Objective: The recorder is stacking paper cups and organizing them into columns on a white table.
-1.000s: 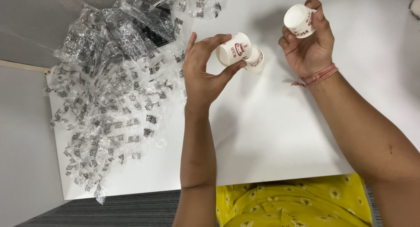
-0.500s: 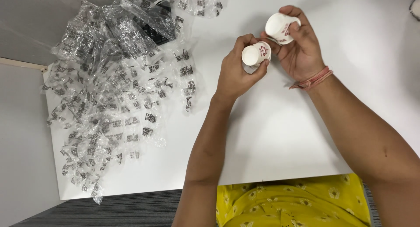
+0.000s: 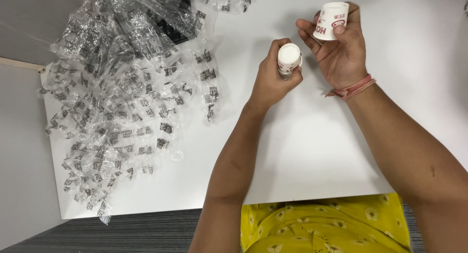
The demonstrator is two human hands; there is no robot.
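1. Now, left hand (image 3: 270, 82) is fisted around a small white paper cup (image 3: 289, 58), flat white base facing the camera, fingers wrapped on its side, held above the white table (image 3: 312, 150).
2. Right hand (image 3: 341, 48) holds a second paper cup (image 3: 331, 20), white with red print, pinched between thumb and fingers and tilted, base up and away.
3. The two hands are close but not touching; the two cups are apart, right one up and right of the left one.
4. Right wrist has a pink thread band (image 3: 352, 88) around it.
5. Left of the left hand, well apart: a big pile of crumpled clear plastic wrappers (image 3: 126, 97) with black print, spread over the table's left part and reaching its near left corner.
6. Below both forearms, past the table edge: yellow flowered clothing (image 3: 321, 223).
7. Lower left, dark grey floor (image 3: 122, 233) beside the table.
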